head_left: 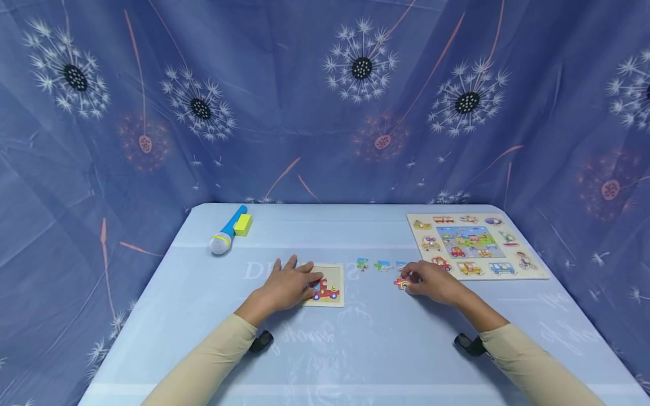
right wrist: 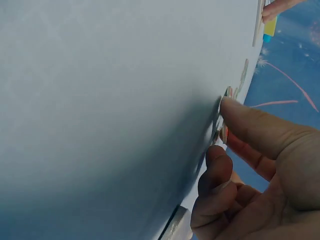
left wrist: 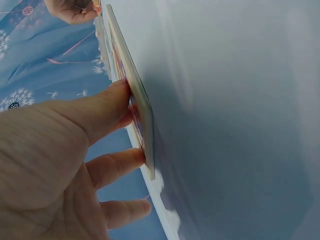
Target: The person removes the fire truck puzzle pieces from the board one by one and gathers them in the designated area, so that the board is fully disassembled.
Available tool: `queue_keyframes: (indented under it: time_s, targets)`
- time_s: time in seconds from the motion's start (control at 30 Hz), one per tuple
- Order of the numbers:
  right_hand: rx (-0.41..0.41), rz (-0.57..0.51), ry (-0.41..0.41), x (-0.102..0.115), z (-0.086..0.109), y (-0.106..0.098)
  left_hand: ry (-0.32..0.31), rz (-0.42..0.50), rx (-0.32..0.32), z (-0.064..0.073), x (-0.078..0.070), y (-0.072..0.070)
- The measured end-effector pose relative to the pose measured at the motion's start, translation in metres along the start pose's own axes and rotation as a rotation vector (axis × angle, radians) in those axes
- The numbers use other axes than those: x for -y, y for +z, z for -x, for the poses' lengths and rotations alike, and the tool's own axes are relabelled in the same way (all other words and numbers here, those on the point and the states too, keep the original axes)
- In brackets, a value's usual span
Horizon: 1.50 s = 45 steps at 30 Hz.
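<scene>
Your right hand [head_left: 431, 281] pinches a small red-and-yellow jigsaw piece [head_left: 402, 283] near loose blue-and-green pieces [head_left: 383, 265] on the pale-blue counter [head_left: 365, 355]; your left hand [head_left: 287, 286] spreads a wide grip over the square, pale wooden puzzle tray [head_left: 335, 271]. A slack pinch could drop the piece; uneven pressure could skid the tray.

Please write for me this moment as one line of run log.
left hand: rests on flat wooden puzzle tray | right hand: pinches mostly red jigsaw piece | light-blue tabletop: loose blue-green jigsaw pieces
</scene>
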State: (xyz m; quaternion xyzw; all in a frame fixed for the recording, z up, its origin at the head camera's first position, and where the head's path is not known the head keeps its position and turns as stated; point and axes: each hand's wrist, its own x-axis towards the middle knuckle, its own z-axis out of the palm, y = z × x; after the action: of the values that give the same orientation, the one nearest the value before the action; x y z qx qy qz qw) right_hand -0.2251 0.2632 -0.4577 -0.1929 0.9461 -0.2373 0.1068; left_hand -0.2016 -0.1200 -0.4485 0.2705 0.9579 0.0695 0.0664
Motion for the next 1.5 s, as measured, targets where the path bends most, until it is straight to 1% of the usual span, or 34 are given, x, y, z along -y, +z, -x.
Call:
queue_keyframes:
  time_s: [0.2, 0.37, 0.57, 0.67, 0.77, 0.9, 0.97, 1.03, 1.13, 1.23, 1.37, 1.5]
  targets:
    - [0.008, 0.020, 0.008, 0.000, -0.003, 0.002, -0.010, 0.012, 0.005, 0.000, 0.001, -0.001]
    - [0.018, 0.007, 0.011, 0.002, -0.003, 0.002, -0.017, 0.002, 0.015, 0.001, 0.001, 0.000]
    - [0.003, 0.013, 0.017, 0.007, -0.006, 0.000, -0.015, -0.003, 0.009, 0.000, 0.004, 0.000]
    - [-0.020, 0.017, 0.014, 0.024, -0.014, 0.001, -0.015, 0.009, 0.010, 0.000, 0.006, -0.001]
    - [-0.020, -0.025, -0.012, 0.054, -0.028, 0.008, -0.009, 0.038, 0.006, 0.000, 0.006, 0.000]
    - [0.033, -0.108, -0.055, 0.095, -0.050, 0.029, -0.006, 0.080, 0.018, -0.001, 0.005, 0.000]
    - [0.058, -0.140, -0.061, 0.110, -0.060, 0.041, -0.013, 0.093, 0.024, -0.001, 0.004, 0.001]
    - [0.072, -0.152, -0.058, 0.121, -0.069, 0.053, -0.034, 0.101, 0.032, -0.001, 0.004, 0.001]
    - [0.079, -0.143, -0.062, 0.132, -0.078, 0.068, -0.068, 0.106, 0.035, 0.002, 0.007, -0.002]
    - [0.076, -0.114, -0.065, 0.138, -0.082, 0.075, -0.100, 0.107, 0.037, 0.003, 0.012, -0.005]
    - [0.089, -0.095, -0.056, 0.142, -0.086, 0.079, -0.109, 0.106, 0.055, 0.001, 0.017, -0.006]
    - [0.099, -0.077, -0.084, 0.145, -0.090, 0.079, -0.108, 0.099, 0.061, -0.002, 0.020, -0.007]
